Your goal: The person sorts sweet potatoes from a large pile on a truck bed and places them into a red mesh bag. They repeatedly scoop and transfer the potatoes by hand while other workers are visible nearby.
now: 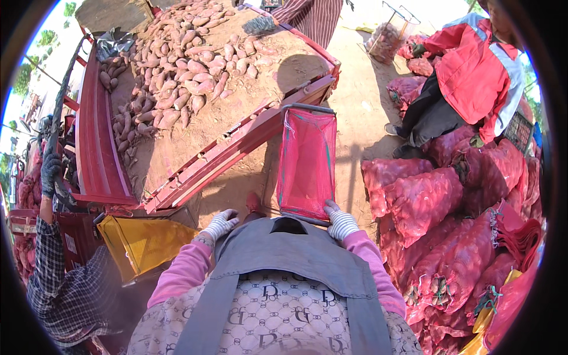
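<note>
In front of my apron (262,246) a red mesh bag (308,164) is stretched open over a metal frame (310,108). My right hand (341,222), in a striped glove, grips the near right corner of the bag and its rim. To the left, my left hand (221,225) wears a matching glove. Its fingers are apart and slightly curled, with nothing in them. Beyond the bag, a pile of sweet potatoes (177,80) lies on the bed of a red trailer (248,133), whose low side board runs diagonally up to the bag frame.
Filled red mesh sacks (421,199) are heaped at the right, near a person in a red jacket (475,75). At the left, a gloved person in a checked sleeve (46,248) grasps a dark bar (60,97). A yellow mesh bag (146,242) hangs open nearby.
</note>
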{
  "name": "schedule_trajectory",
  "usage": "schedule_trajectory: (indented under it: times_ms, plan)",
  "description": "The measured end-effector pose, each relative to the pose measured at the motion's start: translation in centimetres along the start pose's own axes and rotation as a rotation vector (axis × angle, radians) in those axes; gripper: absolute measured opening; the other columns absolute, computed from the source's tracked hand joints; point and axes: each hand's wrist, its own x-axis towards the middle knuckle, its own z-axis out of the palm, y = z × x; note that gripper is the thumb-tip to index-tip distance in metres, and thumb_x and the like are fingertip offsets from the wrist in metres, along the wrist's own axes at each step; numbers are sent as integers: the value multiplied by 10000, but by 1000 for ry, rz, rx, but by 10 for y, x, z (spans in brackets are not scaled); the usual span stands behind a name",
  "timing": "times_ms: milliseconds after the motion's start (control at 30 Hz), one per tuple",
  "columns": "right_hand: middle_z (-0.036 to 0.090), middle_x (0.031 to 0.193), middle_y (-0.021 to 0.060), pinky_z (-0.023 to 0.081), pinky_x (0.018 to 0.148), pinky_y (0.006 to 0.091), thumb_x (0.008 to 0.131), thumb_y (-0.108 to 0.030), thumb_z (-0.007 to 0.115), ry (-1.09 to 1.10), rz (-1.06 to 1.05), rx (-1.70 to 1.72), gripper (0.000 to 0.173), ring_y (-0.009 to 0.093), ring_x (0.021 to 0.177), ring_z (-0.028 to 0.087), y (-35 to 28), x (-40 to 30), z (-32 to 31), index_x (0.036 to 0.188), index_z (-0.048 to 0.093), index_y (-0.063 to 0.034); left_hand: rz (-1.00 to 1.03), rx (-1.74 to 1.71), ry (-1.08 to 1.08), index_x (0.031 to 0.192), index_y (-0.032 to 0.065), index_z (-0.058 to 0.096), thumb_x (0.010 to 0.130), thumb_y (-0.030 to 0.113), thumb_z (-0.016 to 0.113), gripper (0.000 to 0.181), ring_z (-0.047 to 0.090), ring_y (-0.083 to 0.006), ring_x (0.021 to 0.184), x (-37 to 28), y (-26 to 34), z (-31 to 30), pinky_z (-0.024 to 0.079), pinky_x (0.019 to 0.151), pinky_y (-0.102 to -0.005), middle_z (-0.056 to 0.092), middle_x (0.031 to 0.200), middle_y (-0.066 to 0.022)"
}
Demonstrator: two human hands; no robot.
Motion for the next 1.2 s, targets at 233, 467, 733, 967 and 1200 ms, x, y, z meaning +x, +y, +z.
schedule_trajectory:
  times_ms: [233, 467, 733, 967, 1200]
  plan:
    - [273, 1480, 106, 370, 1051, 370, 681, -170, 652, -205, 19, 0, 690, 291, 1296, 386, 14, 18, -7, 1333, 437, -108, -711, -148, 368, 932, 49, 687, 869, 406, 557, 385, 630, -228, 736, -107, -159, -27, 487, 716, -340, 677, 789, -94]
    - [640, 1082, 175, 535, 643, 327, 794, -282, 654, -96, 51, 251, 549, 213, 780, 659, 35, 70, 4, 1253, 509, -19, -501, -125, 451, 972, 78, 692, 785, 63, 605, 207, 626, -162, 747, -185, -134, 17, 498, 691, -284, 681, 846, -75]
    - [655, 974, 174, 508, 725, 327, 809, -223, 644, -6, 322, 374, 451, 245, 770, 644, 39, 72, 10, 1197, 543, -16, -440, 101, 602, 1002, 91, 665, 845, 237, 570, 235, 664, -237, 759, -81, -79, -90, 519, 694, -328, 676, 823, -126]
    - [605, 1126, 218, 452, 926, 445, 762, -513, 587, -330, 615, -268, 575, 362, 1045, 586, -60, 59, -67, 1204, 578, -147, 215, 523, 875, 1235, 108, 481, 756, 246, 620, 518, 450, -305, 1181, 112, -2, -282, 350, 990, -473, 497, 1249, -130]
    - [619, 1114, 145, 489, 740, 303, 833, -105, 614, 29, 289, 368, 441, 188, 821, 609, -193, 127, -88, 1237, 504, 35, 36, 698, 616, 1305, 102, 425, 728, 255, 667, 644, 448, -316, 1179, 212, 12, -351, 365, 966, -430, 453, 1302, -134]
